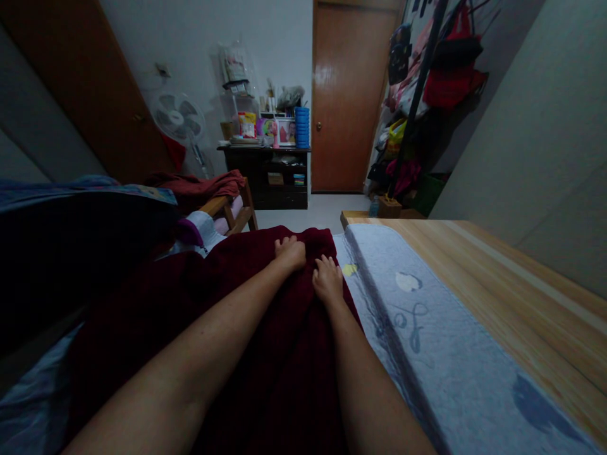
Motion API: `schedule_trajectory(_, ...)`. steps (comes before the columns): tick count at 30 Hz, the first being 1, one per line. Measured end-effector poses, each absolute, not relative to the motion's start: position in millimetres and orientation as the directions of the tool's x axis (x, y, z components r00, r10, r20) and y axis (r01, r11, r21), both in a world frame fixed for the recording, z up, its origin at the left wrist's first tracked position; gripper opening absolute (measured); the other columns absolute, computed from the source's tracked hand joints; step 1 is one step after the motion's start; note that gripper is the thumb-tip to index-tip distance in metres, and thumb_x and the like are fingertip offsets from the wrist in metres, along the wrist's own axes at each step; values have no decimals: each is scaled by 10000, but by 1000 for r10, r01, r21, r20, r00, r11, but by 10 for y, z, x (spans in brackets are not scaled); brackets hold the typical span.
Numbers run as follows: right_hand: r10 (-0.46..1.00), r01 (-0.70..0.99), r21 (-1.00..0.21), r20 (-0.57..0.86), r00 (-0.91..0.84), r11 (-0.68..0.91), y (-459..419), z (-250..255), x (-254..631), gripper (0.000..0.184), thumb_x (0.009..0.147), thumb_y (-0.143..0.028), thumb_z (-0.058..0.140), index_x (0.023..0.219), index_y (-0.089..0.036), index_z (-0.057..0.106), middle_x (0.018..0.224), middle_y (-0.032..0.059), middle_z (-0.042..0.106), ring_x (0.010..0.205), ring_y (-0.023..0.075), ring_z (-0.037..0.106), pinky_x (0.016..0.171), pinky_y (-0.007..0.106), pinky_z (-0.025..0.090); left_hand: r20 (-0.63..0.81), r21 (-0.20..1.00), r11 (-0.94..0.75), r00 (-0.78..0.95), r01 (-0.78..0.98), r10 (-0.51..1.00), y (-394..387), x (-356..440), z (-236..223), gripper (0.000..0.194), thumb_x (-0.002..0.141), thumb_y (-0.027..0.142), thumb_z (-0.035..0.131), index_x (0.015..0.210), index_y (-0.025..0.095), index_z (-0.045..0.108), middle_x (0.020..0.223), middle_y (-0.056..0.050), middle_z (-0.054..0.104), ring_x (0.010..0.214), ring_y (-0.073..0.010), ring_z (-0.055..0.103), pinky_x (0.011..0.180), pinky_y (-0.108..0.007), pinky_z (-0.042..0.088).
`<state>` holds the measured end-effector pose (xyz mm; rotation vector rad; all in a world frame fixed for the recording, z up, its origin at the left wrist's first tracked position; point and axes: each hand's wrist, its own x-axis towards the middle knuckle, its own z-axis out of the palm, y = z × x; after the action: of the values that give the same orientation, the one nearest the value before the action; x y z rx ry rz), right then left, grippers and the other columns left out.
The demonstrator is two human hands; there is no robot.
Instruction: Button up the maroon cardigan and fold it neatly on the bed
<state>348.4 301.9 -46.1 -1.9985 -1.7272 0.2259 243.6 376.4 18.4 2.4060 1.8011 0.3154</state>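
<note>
A large dark red cloth (pixel 279 354) is spread in front of me, soft and creased; whether it is a garment or a blanket I cannot tell. Near its far edge, my left hand (pixel 291 253) has its fingers curled into the fabric. Just to the right and a little closer, my right hand (pixel 328 279) lies on the same cloth, fingers apart and stretched forward. Both forearms reach across it. Under its right side shows a light grey quilted mat (pixel 393 303) with printed figures and a dark band.
A wooden board surface (pixel 512 272) runs along the right. On the left lie a dark bundle (pixel 80 253) and a reddish cloth (pixel 203 184) over a wooden frame. Farther back stand a fan (pixel 177 117), a dark cabinet (pixel 265 189), a door (pixel 348 95) and hanging bags (pixel 453 82).
</note>
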Motion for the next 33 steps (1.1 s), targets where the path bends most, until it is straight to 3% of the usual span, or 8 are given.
schedule_trajectory(5, 980, 893, -445, 136, 147, -72, 3018, -443, 3474, 461, 900, -224, 376, 1340, -221, 511, 1494, 26, 389, 1415, 231, 235, 1143, 443, 150, 146, 300, -423, 396, 855, 906, 4001, 2745, 290, 337, 855, 217, 492, 1176, 170, 581, 1271, -125, 580, 1204, -227, 503, 1014, -324, 348)
schedule_trajectory(10, 980, 869, -493, 146, 134, -45, 3021, -410, 3527, 449, 882, -198, 390, 1306, -227, 534, 1455, 28, 446, 1400, 236, 272, 1121, 435, 211, 66, 409, -403, 414, 819, 908, 4233, 2984, 226, 350, 832, 369, 577, 1088, 133, 615, 1132, -135, 670, 1031, -225, 620, 854, -267, 439)
schedule_trajectory(14, 967, 784, -621, 183, 175, -24, 3052, -368, 3590, 392, 876, -178, 356, 1148, -200, 637, 1253, 44, 623, 1265, 201, 465, 1070, 323, 308, 10, 490, -297, 336, 819, 942, 4386, 3041, 108, 450, 723, 414, 707, 1054, 121, 627, 1053, -132, 701, 933, -231, 655, 754, -258, 464)
schedule_trajectory(18, 903, 670, -738, 229, 363, -82, 3053, -322, 3644, 430, 831, -121, 311, 1084, -154, 656, 1103, 68, 675, 1058, 177, 587, 971, 250, 389, -33, 578, -192, 258, 793, 965, 4469, 3049, -7, 379, 758, 327, 691, 1077, 133, 627, 966, -91, 721, 795, -188, 675, 651, -242, 476)
schedule_trajectory(23, 824, 692, -677, 225, 521, -253, 2982, -327, 3662, 483, 781, -71, 328, 1147, -153, 634, 1157, 104, 640, 1105, 253, 547, 974, 340, 377, -25, 632, -122, 177, 766, 984, 4472, 3044, -100, 451, 828, 142, 577, 1273, 152, 505, 997, -79, 702, 799, -162, 667, 653, -250, 495)
schedule_trajectory(26, 870, 759, -586, 175, 461, -284, 2948, -356, 3649, 493, 819, -97, 347, 1235, -181, 597, 1257, 107, 588, 1164, 285, 512, 976, 379, 369, 29, 605, -160, 179, 780, 983, 4417, 2994, -119, 478, 806, 118, 592, 1273, 173, 502, 1078, -97, 666, 912, -189, 643, 764, -291, 499)
schedule_trajectory(29, 900, 806, -516, 139, 413, -290, 2943, -386, 3643, 490, 842, -121, 365, 1280, -198, 570, 1337, 105, 534, 1225, 286, 468, 1003, 386, 342, 156, 525, -286, 239, 802, 958, 4331, 2939, -97, 502, 772, 164, 658, 1248, 259, 530, 1308, -90, 534, 1198, -250, 493, 978, -361, 407)
schedule_trajectory(33, 913, 828, -482, 124, 388, -286, 2955, -407, 3642, 502, 856, -129, 360, 1323, -197, 532, 1422, 100, 464, 1301, 282, 399, 1037, 398, 305, 201, 116, -622, 595, 775, 778, 4279, 2942, -37, 325, 912, 236, 450, 1202, 266, 594, 1370, -84, 482, 1311, -265, 362, 1068, -397, 304)
